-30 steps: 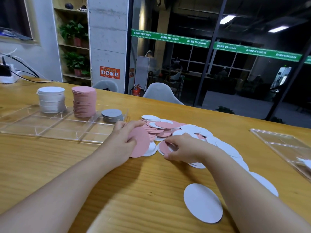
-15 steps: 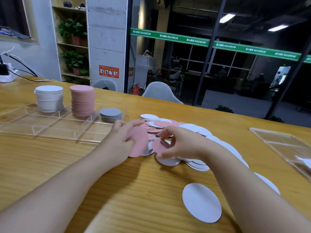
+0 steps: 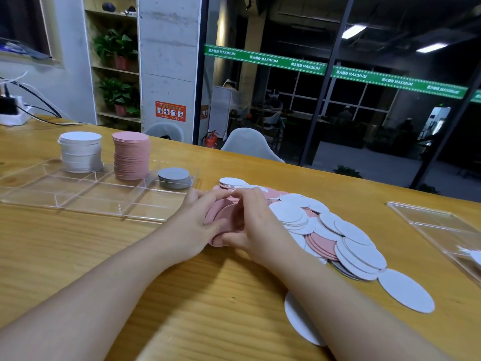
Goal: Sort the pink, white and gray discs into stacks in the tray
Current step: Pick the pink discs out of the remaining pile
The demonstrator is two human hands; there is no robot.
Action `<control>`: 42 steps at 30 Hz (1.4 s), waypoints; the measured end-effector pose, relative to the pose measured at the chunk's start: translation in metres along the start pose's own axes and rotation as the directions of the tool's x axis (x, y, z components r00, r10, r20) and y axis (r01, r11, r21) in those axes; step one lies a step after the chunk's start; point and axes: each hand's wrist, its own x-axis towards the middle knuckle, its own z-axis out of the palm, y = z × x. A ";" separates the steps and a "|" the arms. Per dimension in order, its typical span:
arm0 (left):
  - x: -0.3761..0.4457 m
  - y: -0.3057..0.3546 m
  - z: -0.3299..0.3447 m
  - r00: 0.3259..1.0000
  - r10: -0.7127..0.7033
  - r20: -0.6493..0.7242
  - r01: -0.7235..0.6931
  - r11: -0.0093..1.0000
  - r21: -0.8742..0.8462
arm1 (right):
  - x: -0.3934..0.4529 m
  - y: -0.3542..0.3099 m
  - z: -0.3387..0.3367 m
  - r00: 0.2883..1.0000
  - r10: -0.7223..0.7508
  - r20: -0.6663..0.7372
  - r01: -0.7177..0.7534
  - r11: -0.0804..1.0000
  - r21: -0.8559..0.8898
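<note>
Gathering pink discs (image 3: 223,217), you are pinching them between both hands; tray (image 3: 78,201) holding three stacks, mixed pile (image 3: 325,230) remaining mid-tabletop.

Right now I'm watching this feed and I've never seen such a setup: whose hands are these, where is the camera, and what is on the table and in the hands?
There is no machine here: a person works with two bare hands, and the single view comes from a camera worn on the head, looking forward and down. On the wooden table lies a clear divided tray holding three stacks: white discs, pink discs and a low gray stack. To its right lies a loose heap of unsorted discs, mostly white and pink. The left hand and right hand meet at the heap's near edge, together gripping a small bunch of pink discs. A second clear tray sits at the far right.
</note>
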 end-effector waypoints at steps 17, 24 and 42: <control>-0.001 0.007 -0.013 0.997 -0.020 -0.068 0.019 1.000 -0.019 | -0.004 -0.006 -0.007 0.978 0.065 0.197 -0.063 0.998 -0.016; 0.004 -0.004 -0.022 0.949 -0.094 -0.302 0.100 0.995 0.004 | 0.017 -0.004 -0.012 0.972 0.155 0.175 -0.112 0.966 -0.233; 0.004 -0.005 -0.026 0.920 -0.192 -0.342 0.206 0.979 0.004 | 0.048 0.005 0.007 0.966 0.196 0.168 -0.094 0.874 -0.476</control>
